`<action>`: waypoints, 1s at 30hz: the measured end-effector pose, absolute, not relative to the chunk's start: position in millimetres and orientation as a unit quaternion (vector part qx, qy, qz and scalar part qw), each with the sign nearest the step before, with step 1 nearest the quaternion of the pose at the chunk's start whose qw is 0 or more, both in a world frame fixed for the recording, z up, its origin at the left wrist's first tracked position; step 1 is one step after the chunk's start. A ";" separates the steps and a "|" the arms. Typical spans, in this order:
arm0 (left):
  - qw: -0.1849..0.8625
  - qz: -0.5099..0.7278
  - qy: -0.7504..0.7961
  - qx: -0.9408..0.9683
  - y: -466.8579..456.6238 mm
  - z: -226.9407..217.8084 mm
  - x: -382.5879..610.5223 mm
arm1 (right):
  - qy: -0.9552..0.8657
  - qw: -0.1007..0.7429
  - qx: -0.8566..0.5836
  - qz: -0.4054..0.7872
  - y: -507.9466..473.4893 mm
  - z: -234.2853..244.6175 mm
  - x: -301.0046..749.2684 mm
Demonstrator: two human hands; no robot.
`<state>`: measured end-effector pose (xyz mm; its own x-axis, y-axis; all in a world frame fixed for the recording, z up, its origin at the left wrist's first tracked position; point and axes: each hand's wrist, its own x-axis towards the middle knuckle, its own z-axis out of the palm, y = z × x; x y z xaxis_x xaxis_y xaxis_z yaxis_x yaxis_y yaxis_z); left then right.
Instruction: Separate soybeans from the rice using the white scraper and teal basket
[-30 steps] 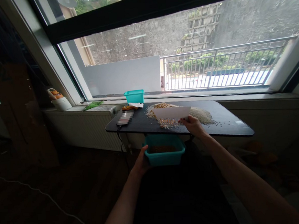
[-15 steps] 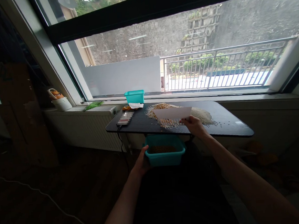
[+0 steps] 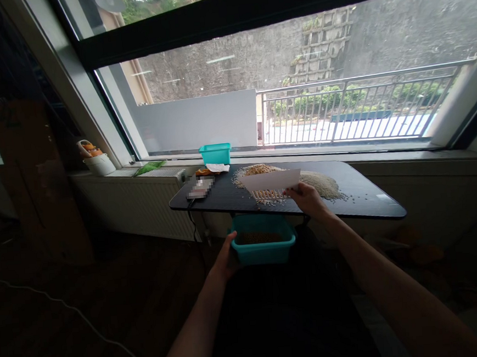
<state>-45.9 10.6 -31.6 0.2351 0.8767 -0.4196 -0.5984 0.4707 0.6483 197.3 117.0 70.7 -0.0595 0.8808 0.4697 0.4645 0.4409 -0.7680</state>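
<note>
My right hand (image 3: 309, 200) pinches the right end of a white slotted card (image 3: 270, 180), which has a comb-like row of slits along its lower edge. The card is held over the black table (image 3: 372, 194), in front of a pile of orange-yellow grains (image 3: 258, 168). Beside it to the right spreads a heap of small white grains (image 3: 320, 184), partly behind the hand and card. Below the table's front edge, my left hand (image 3: 227, 257) grips the left side of a teal bin (image 3: 265, 254). Brownish grains (image 3: 259, 237) lie in its shadowed bottom.
A second teal bin (image 3: 216, 155) stands behind the table's left part, with a white paper (image 3: 218, 168) before it. A blurred-out device (image 3: 200, 187) with a dark cable lies at the table's left. A radiator (image 3: 141, 202) and a wide window flank the table.
My right hand and the slotted card have shifted slightly left. My left hand keeps its hold on the bin, which stays in place.
</note>
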 end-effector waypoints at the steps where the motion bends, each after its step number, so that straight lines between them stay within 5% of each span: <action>1: 0.764 0.483 0.387 0.179 10.7 -31.9 -45.9 | -0.692 0.490 -0.484 0.217 116.8 70.8 198.0; 21: 0.764 0.491 0.381 0.175 8.5 -29.3 -44.2 | -0.687 0.496 -0.477 0.232 99.7 69.2 197.5; 30: 0.760 0.492 0.386 0.176 5.3 -22.8 -41.8 | -0.657 0.519 -0.432 0.335 85.5 60.0 195.1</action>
